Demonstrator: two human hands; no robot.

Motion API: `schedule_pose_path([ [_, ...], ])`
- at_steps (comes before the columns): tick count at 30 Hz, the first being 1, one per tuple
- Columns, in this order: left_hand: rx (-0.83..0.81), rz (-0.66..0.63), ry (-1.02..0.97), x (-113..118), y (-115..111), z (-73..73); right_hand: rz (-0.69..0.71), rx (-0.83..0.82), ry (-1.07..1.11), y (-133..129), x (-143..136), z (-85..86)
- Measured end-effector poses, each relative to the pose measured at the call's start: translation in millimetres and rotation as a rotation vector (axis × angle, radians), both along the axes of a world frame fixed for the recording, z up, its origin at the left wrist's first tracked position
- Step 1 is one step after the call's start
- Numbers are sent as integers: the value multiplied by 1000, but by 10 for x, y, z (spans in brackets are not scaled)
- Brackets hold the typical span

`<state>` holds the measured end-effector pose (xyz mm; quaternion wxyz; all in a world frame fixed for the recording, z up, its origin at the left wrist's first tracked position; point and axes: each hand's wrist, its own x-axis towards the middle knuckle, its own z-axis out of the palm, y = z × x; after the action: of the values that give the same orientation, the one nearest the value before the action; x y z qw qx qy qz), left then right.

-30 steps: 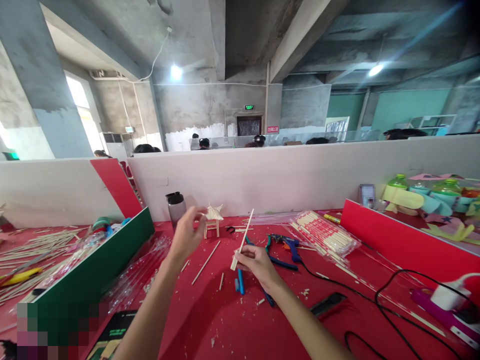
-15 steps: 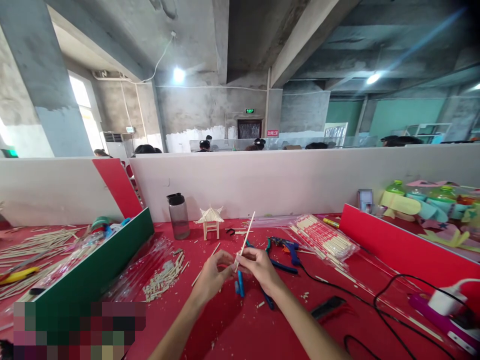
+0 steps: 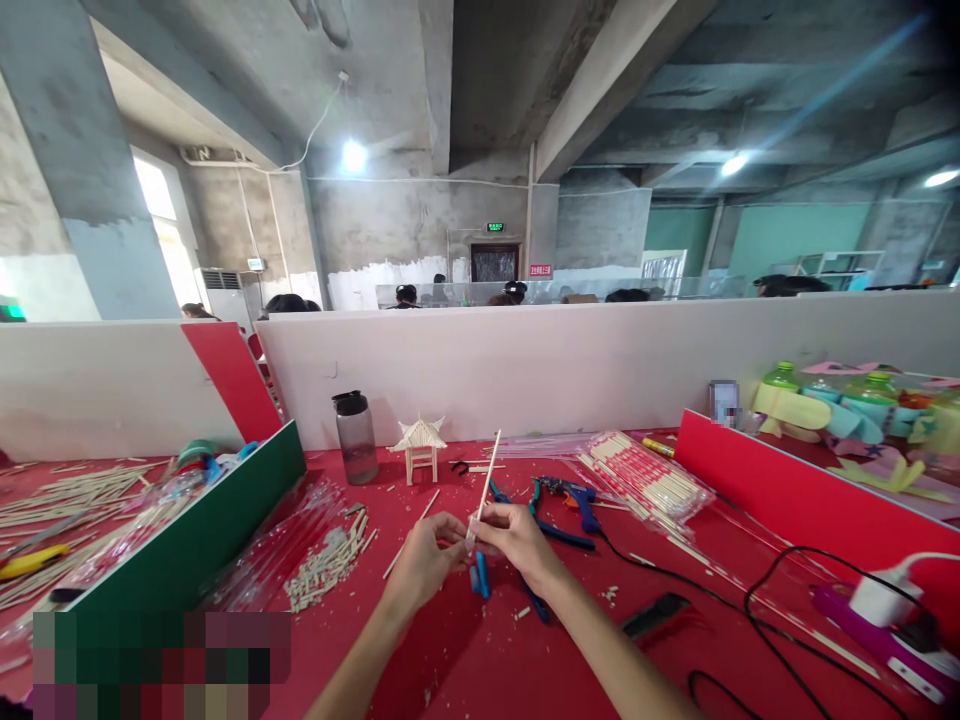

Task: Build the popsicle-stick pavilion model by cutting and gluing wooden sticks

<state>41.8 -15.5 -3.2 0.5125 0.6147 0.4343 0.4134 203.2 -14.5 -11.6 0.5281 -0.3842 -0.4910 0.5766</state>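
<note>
A long thin wooden stick [image 3: 490, 475] stands tilted up and to the right between my hands. My right hand [image 3: 517, 540] pinches it near its lower end. The fingertips of my left hand [image 3: 431, 560] are closed at that same low end; whether a second small piece is held there is hidden by the fingers. Under my hands lies a blue marker-like object [image 3: 482, 577] with a short blue piece beside it. Behind them stands a small pavilion model made of sticks [image 3: 421, 447]. Blue-handled pliers [image 3: 566, 533] lie just right of my right hand.
Left are a pile of cut stick pieces [image 3: 330, 565], a water bottle [image 3: 355, 440] and a green divider [image 3: 195, 520]. A blue glue gun [image 3: 583, 505], bagged sticks [image 3: 649, 478], a black cable [image 3: 675, 580], a dark-bladed tool [image 3: 656, 615] and a purple power strip [image 3: 885, 640] lie right.
The stick and both hands have shifted slightly lower, with the stick a little more upright. My fingers stay closed at its lower end. The view has moved slightly.
</note>
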Motion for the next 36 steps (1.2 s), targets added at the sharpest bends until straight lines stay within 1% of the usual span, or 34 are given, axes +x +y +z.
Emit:
schedule_pose_path([
  [5,-29,-30,23,-19,14,0,-8,-7,-13,26,1,-39],
  [10,-27,-24,50,-25,22,-25,-38,-35,-21,28,-14,-24],
  [18,71,-31,164,-66,65,-61,-21,-7,25,-19,-35,25],
  [21,91,-49,176,-73,61,-56,-16,-16,15,-17,-41,29],
  [28,59,-67,139,-59,25,-8,-8,7,-33,9,-27,-18],
  [33,-59,-47,96,-58,46,-32,-1,44,-30,6,-27,-41],
  [36,-64,-37,109,-60,47,-44,-4,61,-34,1,-33,-39],
])
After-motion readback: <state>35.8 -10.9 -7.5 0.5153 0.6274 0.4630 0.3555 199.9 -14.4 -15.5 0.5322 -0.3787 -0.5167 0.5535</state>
